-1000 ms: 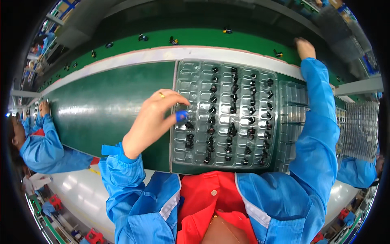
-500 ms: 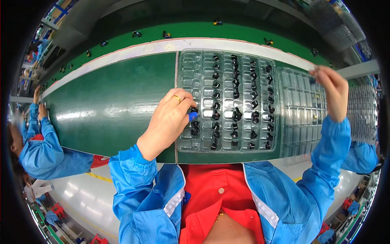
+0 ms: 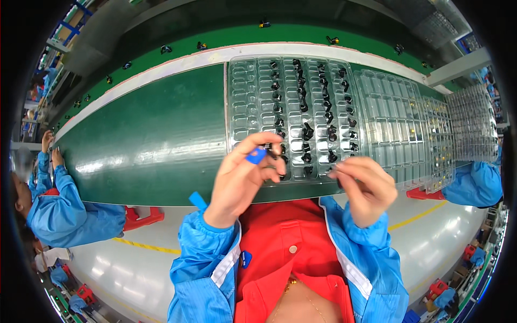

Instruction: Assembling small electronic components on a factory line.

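In front of me lies a clear plastic tray [image 3: 240, 119] with columns of pockets, several filled with small black parts [image 3: 307, 131]. My left hand [image 3: 237, 175] is above the tray's near left part, fingers curled in a pinch around a small black part [image 3: 273, 153]. A blue piece [image 3: 256, 156] shows at those fingers; whether it is a wrap or part of the thing held, I cannot tell. My right hand [image 3: 369, 185] is pinched closed by the tray's near right corner. Something small and dark is at its fingertips, too small to name.
More clear trays [image 3: 385, 118] lie to the right, with a tall stack of them [image 3: 475, 124] beyond. Past a white rail [image 3: 215, 55], a green belt [image 3: 237, 33] carries spaced small parts. People in blue jackets [image 3: 75, 207] sit at both sides.
My left hand has lifted from the tray's left column and come nearer, turning over. My right hand has swung in from the far right to the tray's near edge. The view has shifted slightly.
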The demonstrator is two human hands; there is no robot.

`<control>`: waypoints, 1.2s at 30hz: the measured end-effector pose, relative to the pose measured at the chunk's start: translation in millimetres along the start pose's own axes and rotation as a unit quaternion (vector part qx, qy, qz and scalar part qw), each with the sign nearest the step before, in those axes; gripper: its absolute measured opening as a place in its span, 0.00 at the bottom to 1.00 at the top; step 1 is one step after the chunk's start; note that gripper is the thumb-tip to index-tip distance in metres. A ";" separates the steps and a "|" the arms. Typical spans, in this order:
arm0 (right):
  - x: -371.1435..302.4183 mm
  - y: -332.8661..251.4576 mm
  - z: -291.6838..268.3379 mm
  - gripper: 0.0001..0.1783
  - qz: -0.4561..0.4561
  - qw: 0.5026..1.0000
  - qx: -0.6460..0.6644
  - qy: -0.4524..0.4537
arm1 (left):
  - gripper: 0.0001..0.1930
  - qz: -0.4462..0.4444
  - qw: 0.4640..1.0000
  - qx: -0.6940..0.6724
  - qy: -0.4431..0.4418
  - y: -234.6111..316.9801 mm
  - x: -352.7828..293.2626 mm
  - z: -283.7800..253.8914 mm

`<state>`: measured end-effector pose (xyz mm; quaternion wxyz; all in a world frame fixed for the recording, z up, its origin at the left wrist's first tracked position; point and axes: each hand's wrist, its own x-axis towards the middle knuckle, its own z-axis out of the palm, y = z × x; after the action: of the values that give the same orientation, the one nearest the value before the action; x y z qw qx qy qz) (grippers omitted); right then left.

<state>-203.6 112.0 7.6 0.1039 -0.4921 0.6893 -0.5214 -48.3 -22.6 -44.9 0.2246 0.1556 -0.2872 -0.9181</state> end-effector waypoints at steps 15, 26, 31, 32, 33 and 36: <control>11.3 13.2 18.7 0.15 -0.204 0.978 -0.032 -0.039 | 0.27 0.042 0.983 0.173 -0.032 -17.1 1.2 28.7; 12.5 19.4 22.4 0.16 -0.291 0.949 -0.100 -0.067 | 0.33 0.111 0.924 0.352 -0.104 -14.4 5.4 26.3; 9.8 26.5 24.5 0.14 -0.197 0.979 -0.025 -0.039 | 0.35 0.218 0.795 0.549 -0.141 -14.8 7.2 25.3; 10.8 24.7 24.1 0.14 -0.199 0.979 -0.026 -0.037 | 0.35 0.276 0.765 0.561 -0.157 -17.5 6.7 24.0; 13.0 23.0 22.6 0.13 -0.133 0.989 -0.005 -0.062 | 0.35 0.288 0.739 0.584 -0.170 -13.9 7.3 27.6; 18.7 32.7 14.4 0.13 -0.041 0.978 0.055 -0.198 | 0.36 0.311 0.714 0.590 -0.210 -14.8 6.3 26.2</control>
<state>-222.0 87.4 -18.6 0.2440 -0.6069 0.6047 -0.4544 -69.3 -2.9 -34.1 0.2938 -0.0385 -0.8429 -0.4492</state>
